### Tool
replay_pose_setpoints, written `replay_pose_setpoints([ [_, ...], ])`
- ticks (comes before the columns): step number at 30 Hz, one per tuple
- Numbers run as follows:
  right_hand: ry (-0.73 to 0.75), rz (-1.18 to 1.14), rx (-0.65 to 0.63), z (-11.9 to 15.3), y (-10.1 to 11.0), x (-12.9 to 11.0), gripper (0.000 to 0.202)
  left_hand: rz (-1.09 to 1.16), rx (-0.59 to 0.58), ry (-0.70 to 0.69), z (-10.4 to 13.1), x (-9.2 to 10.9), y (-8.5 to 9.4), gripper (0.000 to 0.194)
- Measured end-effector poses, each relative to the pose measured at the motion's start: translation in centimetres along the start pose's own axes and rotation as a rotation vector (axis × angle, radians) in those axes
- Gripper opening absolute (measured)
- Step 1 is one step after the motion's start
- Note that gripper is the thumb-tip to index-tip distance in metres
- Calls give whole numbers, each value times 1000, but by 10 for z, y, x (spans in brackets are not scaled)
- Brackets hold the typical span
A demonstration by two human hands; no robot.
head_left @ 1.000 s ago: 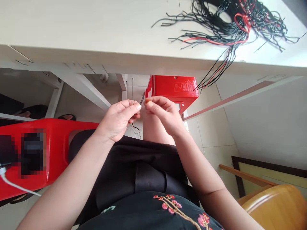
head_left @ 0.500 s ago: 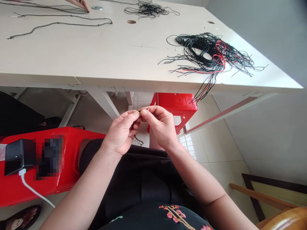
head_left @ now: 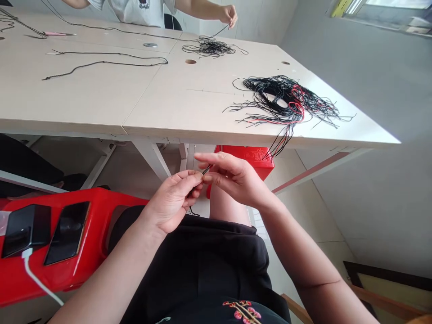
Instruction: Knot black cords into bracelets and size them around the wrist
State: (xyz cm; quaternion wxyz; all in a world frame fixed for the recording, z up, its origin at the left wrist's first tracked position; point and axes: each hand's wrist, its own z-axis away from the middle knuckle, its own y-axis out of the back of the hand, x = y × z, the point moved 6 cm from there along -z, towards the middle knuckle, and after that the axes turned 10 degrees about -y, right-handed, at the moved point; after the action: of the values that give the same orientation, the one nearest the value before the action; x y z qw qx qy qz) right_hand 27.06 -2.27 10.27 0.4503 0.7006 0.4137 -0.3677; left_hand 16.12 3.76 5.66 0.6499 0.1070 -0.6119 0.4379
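Above my lap, my left hand (head_left: 177, 193) is closed in a pinch on a dark cord (head_left: 206, 169), whose loose end hangs below the fingers. My right hand (head_left: 232, 177) meets it at the fingertips; its thumb touches the cord near the left thumb, while its index finger is stretched out and the other fingers are partly curled. How firmly the right fingers grip is unclear. On the table beyond lies a large bundle of black cords (head_left: 266, 92) with some red strands, its ends hanging over the front edge.
The white table (head_left: 189, 112) holds a smaller black cord tangle (head_left: 212, 47), a long knotted cord (head_left: 135, 64) and scissors (head_left: 57, 33). Across it, a person's hand (head_left: 229, 15) lifts a cord. A red stool (head_left: 258, 157) stands below; two dark devices lie on a red seat (head_left: 97, 211) at left.
The view has tilted up, showing the person across the table. My right hand has opened its index finger outward from the pinch, and my left hand still pinches the cord.
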Motion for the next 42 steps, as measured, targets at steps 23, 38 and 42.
replay_pose_setpoints([
  [23,-8,-13,-187,-8,-5,-6,34,92,-47,11,7,1,3,17],
  [38,20,927,-640,90,-122,121,28,-22,190,-383,29,99,55,27],
  [42,-43,886,-405,67,-105,107,17,0,274,-431,42,104,71,22],
])
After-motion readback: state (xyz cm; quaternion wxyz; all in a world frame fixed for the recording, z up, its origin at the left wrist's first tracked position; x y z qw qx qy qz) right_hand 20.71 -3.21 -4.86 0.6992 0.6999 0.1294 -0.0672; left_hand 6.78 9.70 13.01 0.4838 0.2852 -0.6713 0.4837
